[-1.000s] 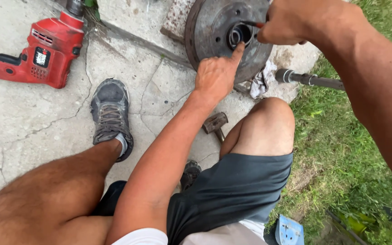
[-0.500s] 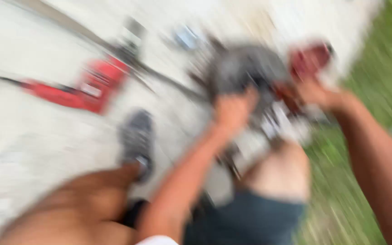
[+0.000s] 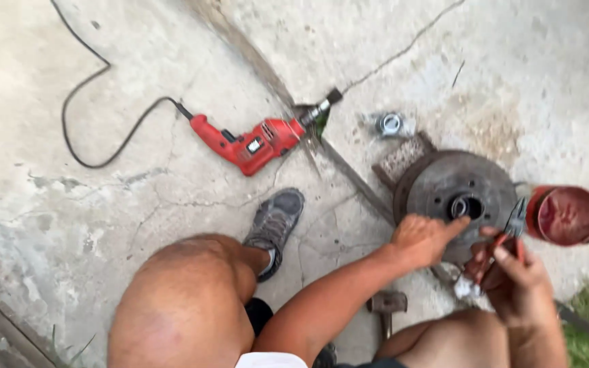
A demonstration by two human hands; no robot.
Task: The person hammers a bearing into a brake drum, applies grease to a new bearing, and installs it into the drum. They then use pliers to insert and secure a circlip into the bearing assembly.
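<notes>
Left hand on brake drum, right hand gripping pliers

- The right hand is off the hub hole of the brake drum and now holds red-handled pliers.
- The view is wider: an open red tin appears.

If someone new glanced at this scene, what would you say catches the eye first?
The red drill stands out, lying on the cracked concrete at upper centre with its black cord looping away to the left. At right, a rusty brake drum lies flat; the left hand rests on its edge while the right hand holds red-handled pliers. Beside the drum sits an open red tub.
</notes>
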